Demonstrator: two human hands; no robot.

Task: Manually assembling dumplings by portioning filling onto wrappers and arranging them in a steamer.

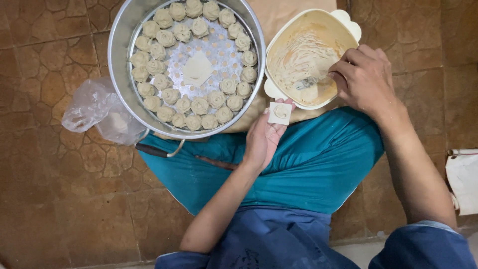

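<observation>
Left hand (265,137) under square wrapper (280,113)

Silver steamer pot (119,60), cream bowl (343,22), teal cloth (318,164), brown floor (55,209).
</observation>
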